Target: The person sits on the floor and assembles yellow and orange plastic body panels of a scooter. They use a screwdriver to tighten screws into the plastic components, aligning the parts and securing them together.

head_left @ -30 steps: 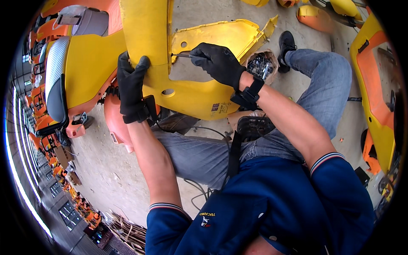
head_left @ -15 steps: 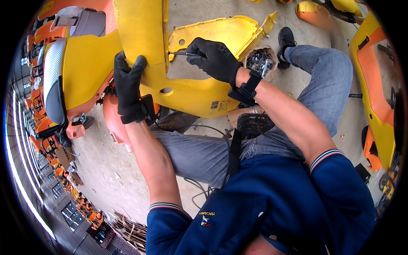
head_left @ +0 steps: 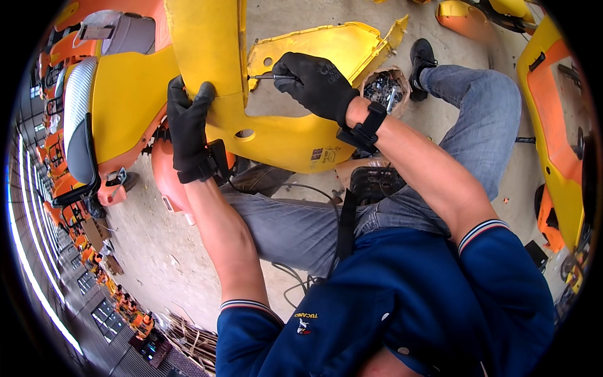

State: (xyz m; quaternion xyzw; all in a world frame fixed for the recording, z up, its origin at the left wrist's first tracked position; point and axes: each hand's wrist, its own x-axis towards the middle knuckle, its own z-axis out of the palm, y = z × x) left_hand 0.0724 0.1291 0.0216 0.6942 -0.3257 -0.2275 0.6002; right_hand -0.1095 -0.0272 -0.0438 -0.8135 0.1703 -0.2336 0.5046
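A large yellow plastic body panel (head_left: 210, 50) stands in front of me, with a curved lower part that has an oval hole. My left hand (head_left: 188, 119), in a black glove, grips its left edge, the thumb lying on the yellow face and some fingers hidden. In my gloved right hand (head_left: 314, 85) is a thin screwdriver (head_left: 275, 76), held between bent fingers. Its shaft points left, and the tip meets the panel's right edge near a seam. Behind the right hand, a second yellow panel (head_left: 320, 47) lies on the floor.
A paper bag of small dark fasteners (head_left: 384, 89) sits beside my shoe (head_left: 424, 60). To the left stands a yellow and orange vehicle body with a black-edged seat (head_left: 80, 147). An orange and yellow frame (head_left: 556, 132) is at the right. Cables (head_left: 292, 276) trail by my legs.
My right hand and the screwdriver have shifted very slightly left and up, the tip staying at the panel edge. My left hand keeps its hold.
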